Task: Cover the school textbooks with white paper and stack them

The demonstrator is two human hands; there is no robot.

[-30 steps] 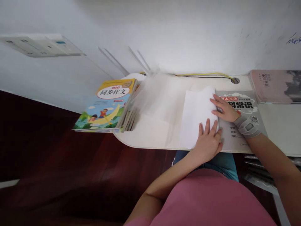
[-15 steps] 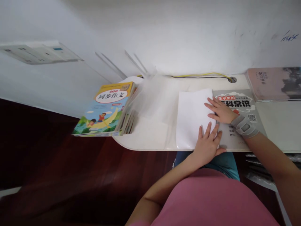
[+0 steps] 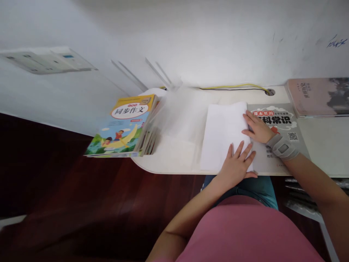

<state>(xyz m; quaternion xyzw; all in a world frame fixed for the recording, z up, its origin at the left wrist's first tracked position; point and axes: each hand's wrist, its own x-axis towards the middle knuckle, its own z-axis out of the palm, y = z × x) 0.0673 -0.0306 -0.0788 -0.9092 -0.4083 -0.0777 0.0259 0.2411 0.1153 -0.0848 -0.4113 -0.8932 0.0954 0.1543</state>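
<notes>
A grey book with Chinese lettering lies on the white desk. Along its left side is a white sheet, which may be a cover flap or loose paper; I cannot tell. My left hand lies flat on the sheet's lower right part, fingers spread, thumb near the front edge. Above it, my right hand, with a grey band on the wrist, rests over the seam where sheet and book meet. Its fingers are stretched out and cover part of the title. Left of the sheet lies a clear plastic sheet.
A stack of books with a yellow and blue cover overhangs the rounded left end of the desk. At the back right lies a pink book. A yellow cable runs along the wall to a desk hole.
My left hand has slid slightly left on the white sheet. The right hand's fingers have drawn a little to the right. The sheet's lower left corner has shifted left.
</notes>
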